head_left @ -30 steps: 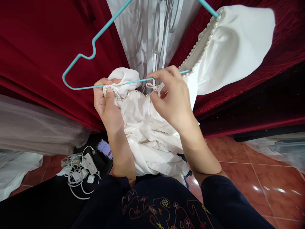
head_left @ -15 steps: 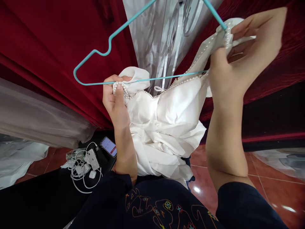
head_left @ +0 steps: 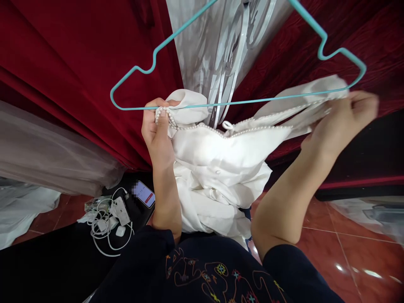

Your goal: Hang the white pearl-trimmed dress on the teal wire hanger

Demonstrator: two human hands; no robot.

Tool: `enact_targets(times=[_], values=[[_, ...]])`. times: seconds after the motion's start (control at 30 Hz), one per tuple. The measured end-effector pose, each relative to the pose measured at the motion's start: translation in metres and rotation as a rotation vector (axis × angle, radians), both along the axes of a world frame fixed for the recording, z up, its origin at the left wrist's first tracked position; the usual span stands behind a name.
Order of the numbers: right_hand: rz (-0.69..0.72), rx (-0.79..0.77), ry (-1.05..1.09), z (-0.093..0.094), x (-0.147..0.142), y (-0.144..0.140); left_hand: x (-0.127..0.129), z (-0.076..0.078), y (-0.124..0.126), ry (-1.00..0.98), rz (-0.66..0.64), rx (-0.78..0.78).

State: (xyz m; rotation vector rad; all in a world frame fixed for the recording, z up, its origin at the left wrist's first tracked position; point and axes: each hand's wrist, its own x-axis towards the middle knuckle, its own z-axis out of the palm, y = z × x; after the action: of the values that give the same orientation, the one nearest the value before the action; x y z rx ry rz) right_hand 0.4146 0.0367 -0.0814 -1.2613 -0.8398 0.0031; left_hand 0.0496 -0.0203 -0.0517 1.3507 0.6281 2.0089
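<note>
counts: 1 teal wire hanger [head_left: 221, 103], 1 white garment [head_left: 217, 168] with 1 pearl-trimmed neckline [head_left: 202, 125] and 1 small bow [head_left: 226, 125] at its middle; 2 buttons show on the front, the upper one [head_left: 217, 172] clear, the lower too small to be sure. 2 hands: left hand [head_left: 158, 134], right hand [head_left: 341, 122]. On the floor: 1 phone [head_left: 144, 194] with its screen lit, 1 tangle of white cables [head_left: 104, 229], about 3 white charger blocks [head_left: 120, 210] in it, exact count unclear
</note>
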Motion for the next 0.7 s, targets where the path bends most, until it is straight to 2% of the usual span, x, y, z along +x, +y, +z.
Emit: enact_targets(times=[0.03, 0.1, 0.13, 0.2, 0.23, 0.3, 0.33, 0.4, 0.5, 0.6, 0.7], values=[[-0.078, -0.069, 0.147, -0.005, -0.012, -0.004, 0.001, -0.001, 0.000, -0.011, -0.011, -0.003], [0.027, -0.077, 0.143, -0.001, -0.043, -0.017, 0.004, -0.002, 0.000, -0.028, -0.024, -0.016], [0.122, -0.010, 0.093, 0.006, -0.060, -0.026, 0.005, -0.003, 0.000, -0.034, -0.030, -0.025], [0.211, 0.300, -0.003, 0.027, -0.091, -0.045, 0.006, -0.004, 0.000, -0.035, -0.039, -0.043], [0.277, 0.396, -0.032, 0.038, -0.104, -0.054, 0.006, -0.005, 0.000, -0.030, -0.036, -0.054], [0.355, 0.469, -0.108, 0.055, -0.124, -0.069, 0.007, -0.005, 0.000, -0.010, -0.018, -0.081], [0.396, 0.419, -0.155, 0.060, -0.132, -0.073, 0.008, -0.005, -0.001, -0.005, -0.008, -0.092], [0.499, 0.218, -0.248, 0.061, -0.142, -0.076, 0.010, -0.005, -0.002, -0.002, 0.002, -0.103], [0.642, -0.056, -0.334, 0.048, -0.147, -0.072, 0.011, -0.003, -0.005, -0.002, 0.032, -0.111], [0.632, -0.071, -0.368, 0.037, -0.143, -0.068, 0.003, -0.005, -0.008, 0.094, 0.088, -0.146], [0.615, -0.042, -0.375, 0.034, -0.137, -0.068, -0.017, -0.015, -0.007, 0.256, 0.181, -0.149]])
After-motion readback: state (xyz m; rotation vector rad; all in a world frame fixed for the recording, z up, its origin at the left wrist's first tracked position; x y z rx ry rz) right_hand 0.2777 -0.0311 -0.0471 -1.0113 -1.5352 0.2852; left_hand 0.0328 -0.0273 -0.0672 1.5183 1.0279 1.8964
